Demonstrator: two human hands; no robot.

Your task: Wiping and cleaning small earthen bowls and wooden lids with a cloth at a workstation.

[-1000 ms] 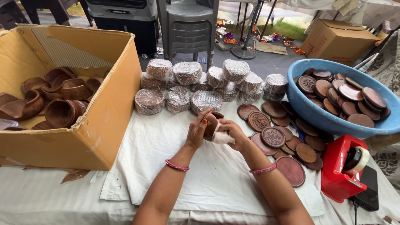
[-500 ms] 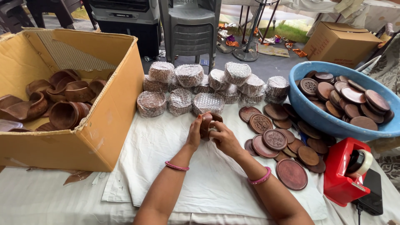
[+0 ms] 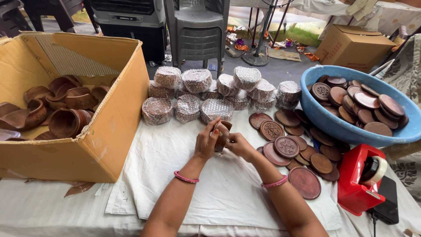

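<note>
Since a moment ago both hands have slid a little toward the wrapped piles, and now the left hand and right hand together hold the brown disc above the white cloth, by the loose discs.

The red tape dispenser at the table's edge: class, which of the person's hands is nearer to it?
Right. The right hand lies on the red tape dispenser's side of the brown clay piece both hands hold; the left hand sits farther away, toward the cardboard box.
</note>
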